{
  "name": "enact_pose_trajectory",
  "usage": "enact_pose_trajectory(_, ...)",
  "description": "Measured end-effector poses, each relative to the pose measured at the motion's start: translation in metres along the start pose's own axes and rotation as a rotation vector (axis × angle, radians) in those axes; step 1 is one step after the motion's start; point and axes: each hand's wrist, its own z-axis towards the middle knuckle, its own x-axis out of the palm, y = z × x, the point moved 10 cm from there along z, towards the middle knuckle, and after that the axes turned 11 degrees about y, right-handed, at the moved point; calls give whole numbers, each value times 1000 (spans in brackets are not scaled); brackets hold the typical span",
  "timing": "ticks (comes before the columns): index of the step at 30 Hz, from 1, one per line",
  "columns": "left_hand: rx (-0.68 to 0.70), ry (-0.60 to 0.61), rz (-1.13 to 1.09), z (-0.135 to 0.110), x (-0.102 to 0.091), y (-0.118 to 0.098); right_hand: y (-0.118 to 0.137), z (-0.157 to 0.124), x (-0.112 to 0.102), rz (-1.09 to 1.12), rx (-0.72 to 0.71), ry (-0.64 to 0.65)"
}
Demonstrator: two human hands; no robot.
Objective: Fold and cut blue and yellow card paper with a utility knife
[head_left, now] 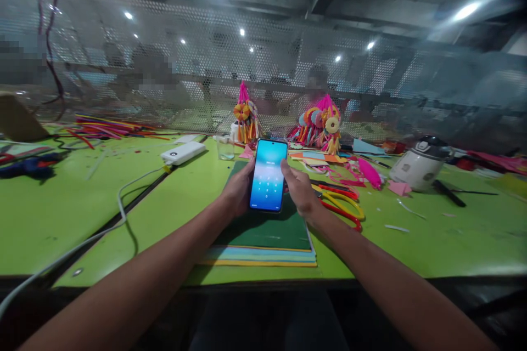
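The phone (268, 175) over there glows pale cyan at the top, deepening to strong blue lower down, with white numerals. Beneath it, the stack of sheets (263, 237) is dark green on top, edged with yellow-orange and light-blue stripes. The bench (164, 208) is a loud lime green. I see yellow and red scissor handles (349, 198), a white power bank (184, 152), a white jug (418, 167) topped in black, and pink-topped tassels (323, 120) mixing orange, cream and pale blue. Behind, the greyish screen (272, 66) is dotted all over.
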Motion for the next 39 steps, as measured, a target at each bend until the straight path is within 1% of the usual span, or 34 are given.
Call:
enact_pose_trajectory(5,-2,-3,26,1,-2,0,5,-3,3,2,-33,-2)
enact_pose_trajectory(10,41,-74,8,0,-6,1,1,-2,13,47,-20,36)
enact_pose_trajectory(17,19,-126,-9,4,-13,11,-8,0,9,-76,17,-55)
enact_pose_trajectory(21,7,-133,-6,4,-13,10,-7,-1,10,-78,26,-52)
enact_pose_trajectory(24,-1,-112,15,1,-9,6,-2,-2,14,38,8,26)
enact_pose_trajectory(27,-5,-91,28,-1,-8,1,5,-1,19,166,0,170)
enact_pose_trajectory(30,0,-54,19,-1,-8,-1,7,-1,23,228,48,330)
enact_pose_trajectory(32,8,-32,11,1,-8,-2,6,-1,23,245,80,398)
enact_pose_trajectory(34,15,-31,15,1,-8,-3,6,-1,22,248,88,423)
enact_pose_trajectory(39,14,-24,39,2,-7,-2,7,-1,19,223,73,401)
